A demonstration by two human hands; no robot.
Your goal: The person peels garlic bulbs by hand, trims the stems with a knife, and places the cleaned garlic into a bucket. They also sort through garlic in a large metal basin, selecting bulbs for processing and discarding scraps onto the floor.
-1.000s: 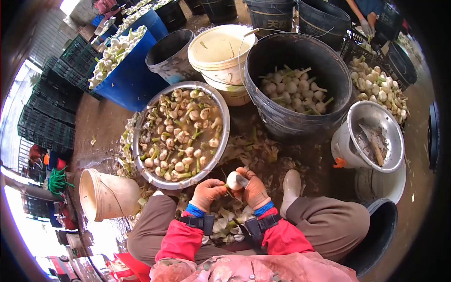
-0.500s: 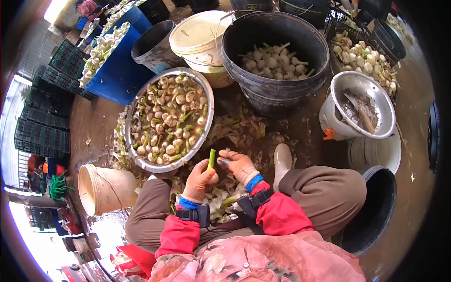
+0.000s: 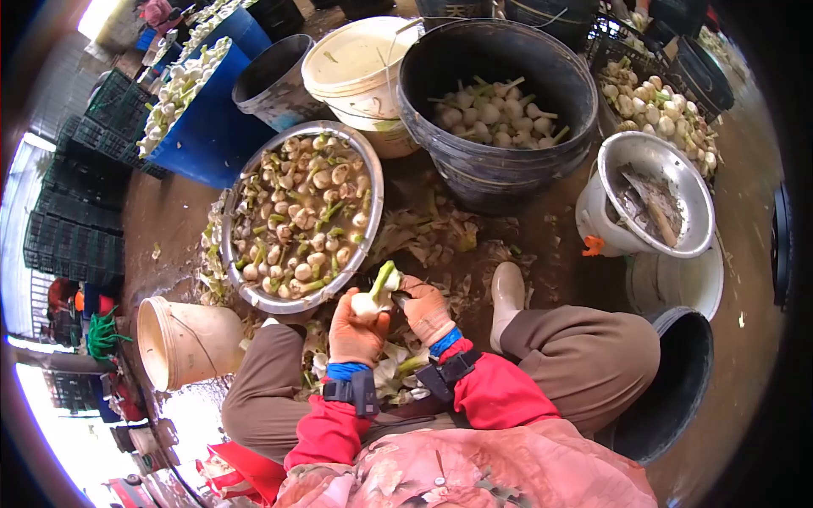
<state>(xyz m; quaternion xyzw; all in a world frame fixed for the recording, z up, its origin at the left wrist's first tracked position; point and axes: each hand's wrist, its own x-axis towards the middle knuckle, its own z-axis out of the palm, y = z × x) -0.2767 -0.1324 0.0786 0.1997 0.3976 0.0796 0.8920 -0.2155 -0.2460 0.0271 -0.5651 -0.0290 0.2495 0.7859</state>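
My left hand (image 3: pixel 357 332), in an orange glove, is closed around a white garlic bulb (image 3: pixel 369 305). The bulb's green stem (image 3: pixel 386 276) points up and to the right. Against the right side of the bulb is my right hand (image 3: pixel 426 313), also gloved, its fingers bent and pressed together. What those fingers grip is hidden, though a small grey edge shows by the thumb. Below both hands, loose garlic skins and leaves (image 3: pixel 391 370) lie between my legs. Just beyond my left hand sits a wide metal basin (image 3: pixel 378 182) of garlic bulbs in brownish water.
A black bucket (image 3: pixel 500 182) partly filled with garlic stands ahead. To the right, a metal bowl (image 3: pixel 702 222) holding a wooden-handled tool rests on a white bucket. A pale bucket (image 3: pixel 203 339) leans at left, near blue barrels (image 3: pixel 203 127) heaped with garlic. Peelings litter the wet floor.
The garlic bulb has tilted in my left hand, so more of its white side shows and the stem leans right. My right hand has come in against it.
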